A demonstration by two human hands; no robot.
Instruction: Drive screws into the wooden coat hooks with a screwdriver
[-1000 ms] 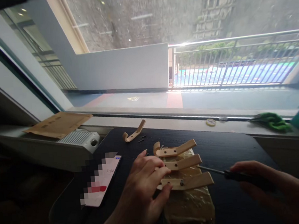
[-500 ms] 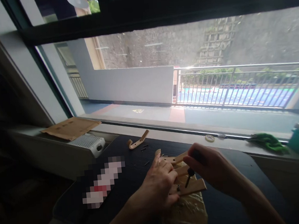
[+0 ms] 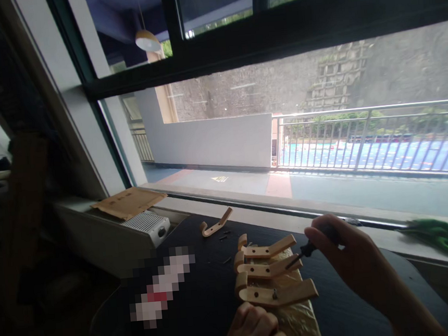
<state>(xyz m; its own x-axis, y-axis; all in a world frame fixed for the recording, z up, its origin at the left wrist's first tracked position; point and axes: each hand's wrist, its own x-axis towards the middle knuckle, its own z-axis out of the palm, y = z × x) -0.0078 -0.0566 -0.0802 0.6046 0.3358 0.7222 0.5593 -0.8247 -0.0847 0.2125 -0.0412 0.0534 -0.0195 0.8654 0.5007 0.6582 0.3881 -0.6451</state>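
My right hand grips the dark handle of a screwdriver; its shaft slants left, with the tip over the arm of the middle wooden hook. Three such hooks lie side by side across a film-wrapped block. A screw sticks up from a hole in the nearest hook. Holes show dark in the farthest hook. My left hand is closed, fingers curled, at the block's near left side, just below the nearest hook. What it holds, if anything, is hidden.
Another wooden hook lies loose on the dark table, beside several screws. A pixelated strip lies at left. Beyond are a cardboard piece, a window and a green cloth on the sill.
My left hand has drawn back off the hooks toward me, uncovering them. My right hand has shifted right, and the screwdriver tip has moved from the nearest hook to the middle one. The view has shifted.
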